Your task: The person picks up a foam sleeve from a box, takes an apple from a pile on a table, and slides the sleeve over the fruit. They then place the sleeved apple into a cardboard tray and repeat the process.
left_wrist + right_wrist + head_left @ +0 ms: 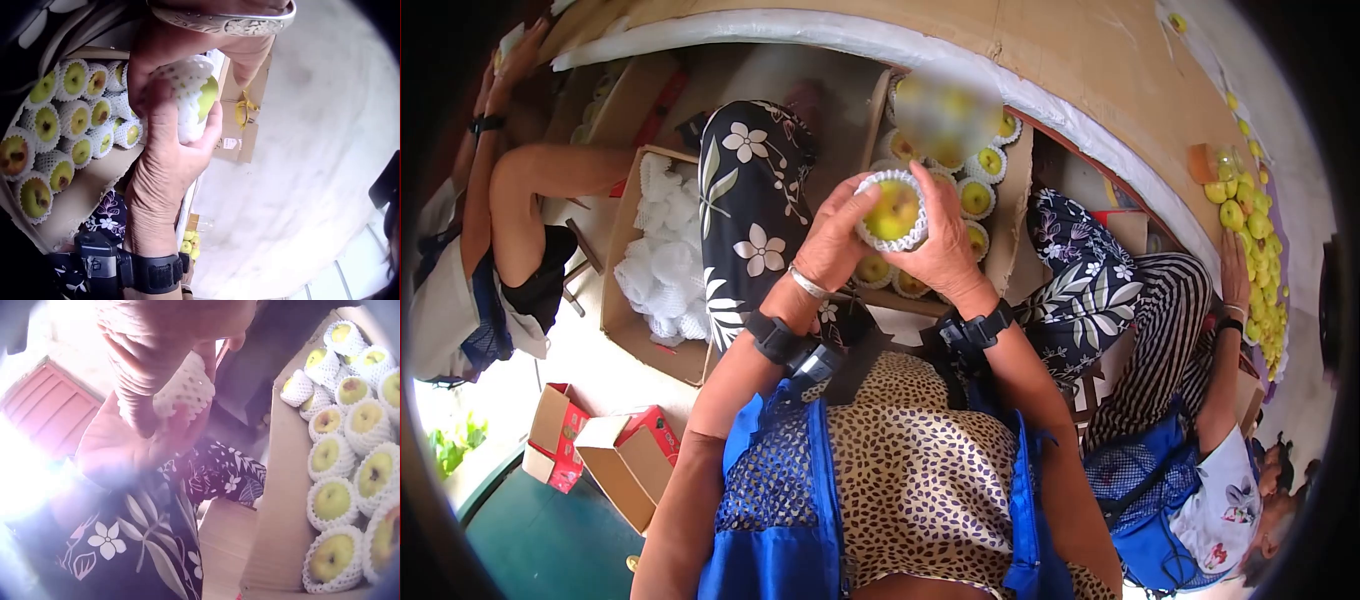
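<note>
Both hands hold one yellow-green apple [893, 212] wrapped in a white foam net sleeve [187, 119], raised over the person's lap. On one side my left hand [834, 236], with a silver bracelet at the wrist, grips it with the thumb on the net. From the other side my right hand [948, 248] curls its fingers and thumb around the sleeve. In the left wrist view, bare green skin shows at one end of the sleeve. Beneath and beyond the hands, a cardboard box [275, 506] contains rows of apples [331, 556] in similar nets.
To the left, an open carton [612, 310] holds loose white foam nets [662, 260]. Smaller red boxes [555, 440] lie on the floor. A tabletop [1080, 60] arches along the far side, with bare apples [1258, 230] piled at right. People sit on both sides.
</note>
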Demonstrator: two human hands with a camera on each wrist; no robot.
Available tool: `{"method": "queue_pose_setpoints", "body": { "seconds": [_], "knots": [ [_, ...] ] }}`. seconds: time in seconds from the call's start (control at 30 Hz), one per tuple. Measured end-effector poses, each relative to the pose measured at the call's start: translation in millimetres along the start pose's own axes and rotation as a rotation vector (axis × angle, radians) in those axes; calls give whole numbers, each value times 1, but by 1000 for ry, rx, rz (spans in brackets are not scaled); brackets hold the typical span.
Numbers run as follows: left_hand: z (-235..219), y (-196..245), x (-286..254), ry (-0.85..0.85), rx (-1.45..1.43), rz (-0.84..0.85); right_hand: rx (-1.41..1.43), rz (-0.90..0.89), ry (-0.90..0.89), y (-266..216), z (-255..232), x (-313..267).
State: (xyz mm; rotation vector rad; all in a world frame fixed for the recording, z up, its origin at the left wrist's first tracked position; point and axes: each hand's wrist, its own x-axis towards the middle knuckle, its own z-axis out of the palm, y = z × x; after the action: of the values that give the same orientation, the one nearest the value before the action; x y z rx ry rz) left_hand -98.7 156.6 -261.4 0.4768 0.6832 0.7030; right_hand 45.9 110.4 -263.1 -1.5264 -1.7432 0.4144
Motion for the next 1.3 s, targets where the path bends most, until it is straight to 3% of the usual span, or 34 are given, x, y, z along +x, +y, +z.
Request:
{"method": "queue_pose_setpoints", "body": {
  "seconds": [0.03, 0.13, 0.23, 0.33, 0.4, 0.7, 1.0, 1.1, 1.2, 1.3],
  "knots": [
    [-1, -3, 2, 19, 5, 1, 46, 87, -45, -1, 2, -2],
    [-7, -8, 6, 5, -9, 17, 233, 114, -58, -4, 2, -3],
    [0, -3, 3, 46, 3, 67, 766, 283, 142, 8, 7, -4],
    [-2, -7, 4, 49, 60, 96, 813, 415, 49, 2, -4, 2],
    [-6, -14, 6, 14, 116, 132, 816, 423, 124, -9, 11, 2],
    [-4, -13, 3, 35, 80, -6, 732, 424, 171, 0, 29, -5],
    [0, -8, 0, -5, 13, -104, 1028, 526, 147, 7, 29, -9],
    [-5, -10, 2, -27, -18, -162, 984, 567, 109, 13, 35, -15],
    [-11, -15, 4, -28, -27, -166, 1030, 653, 218, 21, 49, -15],
    [-14, -18, 4, 9, -46, -221, 1236, 852, 29, 21, 42, -17]
  ]
}}
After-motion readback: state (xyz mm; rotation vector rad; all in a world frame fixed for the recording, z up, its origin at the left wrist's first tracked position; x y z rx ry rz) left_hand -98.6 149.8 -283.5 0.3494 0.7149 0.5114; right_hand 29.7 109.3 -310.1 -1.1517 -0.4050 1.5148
